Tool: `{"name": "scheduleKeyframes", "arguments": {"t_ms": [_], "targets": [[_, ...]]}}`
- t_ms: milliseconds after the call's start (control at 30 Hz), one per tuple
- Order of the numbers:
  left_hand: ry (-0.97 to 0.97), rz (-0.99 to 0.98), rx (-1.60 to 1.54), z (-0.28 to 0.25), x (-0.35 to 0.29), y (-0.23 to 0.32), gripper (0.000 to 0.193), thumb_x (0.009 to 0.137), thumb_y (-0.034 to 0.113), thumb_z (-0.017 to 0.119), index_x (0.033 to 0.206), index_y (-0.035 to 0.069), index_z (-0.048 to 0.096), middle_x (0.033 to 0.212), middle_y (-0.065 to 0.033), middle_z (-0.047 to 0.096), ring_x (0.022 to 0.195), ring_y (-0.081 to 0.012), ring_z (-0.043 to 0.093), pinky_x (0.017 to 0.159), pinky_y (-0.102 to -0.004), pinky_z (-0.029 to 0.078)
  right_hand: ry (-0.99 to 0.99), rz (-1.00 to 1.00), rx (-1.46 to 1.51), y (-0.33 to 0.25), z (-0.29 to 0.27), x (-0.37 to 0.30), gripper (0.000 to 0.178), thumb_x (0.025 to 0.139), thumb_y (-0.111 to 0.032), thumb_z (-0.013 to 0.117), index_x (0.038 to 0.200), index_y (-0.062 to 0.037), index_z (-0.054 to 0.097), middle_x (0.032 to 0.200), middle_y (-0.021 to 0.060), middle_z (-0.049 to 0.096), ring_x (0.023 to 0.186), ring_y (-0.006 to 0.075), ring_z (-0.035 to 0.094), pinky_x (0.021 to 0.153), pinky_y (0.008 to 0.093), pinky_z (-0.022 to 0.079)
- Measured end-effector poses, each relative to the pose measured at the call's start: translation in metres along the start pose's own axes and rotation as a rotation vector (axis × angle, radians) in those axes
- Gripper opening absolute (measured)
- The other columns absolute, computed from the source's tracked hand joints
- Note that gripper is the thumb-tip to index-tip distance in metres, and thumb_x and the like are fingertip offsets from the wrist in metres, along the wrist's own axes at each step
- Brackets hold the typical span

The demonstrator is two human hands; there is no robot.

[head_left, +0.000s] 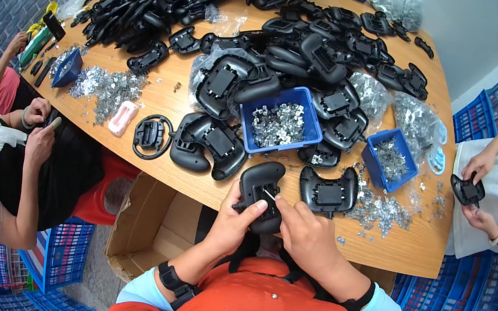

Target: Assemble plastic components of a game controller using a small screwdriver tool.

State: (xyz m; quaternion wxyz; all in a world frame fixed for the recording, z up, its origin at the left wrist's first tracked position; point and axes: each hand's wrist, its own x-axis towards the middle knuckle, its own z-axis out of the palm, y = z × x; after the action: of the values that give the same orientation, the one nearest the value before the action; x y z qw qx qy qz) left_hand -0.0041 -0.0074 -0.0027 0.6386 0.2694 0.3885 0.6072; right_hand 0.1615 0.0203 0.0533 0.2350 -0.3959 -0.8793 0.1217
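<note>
Across wooden tabletop point(413, 255), noted heaped black shells point(147, 13) and blue bin point(283, 150) of small metal pieces point(277, 123). Over near edge, observed controller shell point(256, 180) clasped in left hand point(230, 221); also observed slim pale item point(269, 195) pinched by right hand point(310, 233) at shell's face, contact unclear.

There, a controller shell point(262, 181) sits between left hand point(231, 224) and right hand point(305, 231); beyond them on the table point(407, 251), a bin point(284, 147) of fittings point(278, 121), a shell heap point(149, 4) behind it; leftward, a steering wheel point(151, 132); rightward, another bin point(400, 182); below the table edge, left of the left hand, a carton point(139, 213)
</note>
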Motion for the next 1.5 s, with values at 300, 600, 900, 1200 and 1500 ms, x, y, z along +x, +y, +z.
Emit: {"name": "scheduleKeyframes", "arguments": {"t_ms": [300, 600, 900, 1200, 1500], "targets": [[0.017, -0.043, -0.057, 0.004, 0.0, 0.003, 0.043, 0.093, 0.006, 0.061, 0.132, 0.007, 0.045, 0.116, -0.0068, 0.059, 0.103, -0.015, 0.061, 0.089, -0.0324, 0.054, 0.095, -0.032, 0.061, 0.008, 0.02, -0.006, 0.045, 0.077, -0.003, 0.067, 0.121, -0.0032, 0.06, 0.079, 0.01, 0.056, 0.058, 0.0272, 0.062, 0.052, 0.0393, 0.051], [0.059, -0.186, -0.212, 0.007, -0.002, 0.0, 0.046, 0.09, 0.002, 0.063, 0.132, 0.007, 0.046, 0.117, -0.0069, 0.059, 0.105, -0.0169, 0.061, 0.09, -0.0363, 0.055, 0.206, 0.038, 0.12, 0.009, 0.007, 0.005, 0.04, 0.081, 0.0, 0.061, 0.121, -0.0029, 0.059, 0.084, 0.0117, 0.059, 0.062, 0.0303, 0.063, 0.053, 0.0388, 0.052], [-0.12, -0.035, 0.072, -0.004, -0.004, 0.004, 0.056, 0.082, -0.005, 0.065, 0.133, 0.001, 0.043, 0.126, -0.0097, 0.057, 0.112, -0.017, 0.058, 0.098, -0.0332, 0.048, -0.043, 0.082, 0.193, 0.01, -0.034, -0.016, 0.023, 0.081, -0.004, 0.062, 0.103, -0.0048, 0.069, 0.073, 0.0102, 0.062, 0.06, 0.0281, 0.062, 0.054, 0.0386, 0.049], [-0.154, -0.073, 0.032, -0.004, -0.002, 0.013, 0.052, 0.08, -0.01, 0.068, 0.124, 0.002, 0.044, 0.119, -0.0118, 0.061, 0.106, -0.0166, 0.062, 0.096, -0.0325, 0.05, 0.041, 0.062, 0.209, 0.012, -0.042, -0.015, 0.029, 0.08, -0.004, 0.065, 0.109, -0.0049, 0.067, 0.074, 0.0077, 0.061, 0.059, 0.0261, 0.062, 0.052, 0.0388, 0.051], [-0.429, -0.266, 0.199, -0.016, 0.003, 0.041, 0.059, 0.078, -0.004, 0.072, 0.132, 0.0, 0.049, 0.112, -0.0064, 0.066, 0.099, -0.0124, 0.063, 0.091, -0.0265, 0.049, 0.206, 0.109, 0.391, 0.026, -0.037, 0.013, 0.041, 0.081, -0.012, 0.075, 0.118, -0.0003, 0.062, 0.098, 0.0124, 0.065, 0.08, 0.0222, 0.067, 0.062, 0.0273, 0.051]]}}
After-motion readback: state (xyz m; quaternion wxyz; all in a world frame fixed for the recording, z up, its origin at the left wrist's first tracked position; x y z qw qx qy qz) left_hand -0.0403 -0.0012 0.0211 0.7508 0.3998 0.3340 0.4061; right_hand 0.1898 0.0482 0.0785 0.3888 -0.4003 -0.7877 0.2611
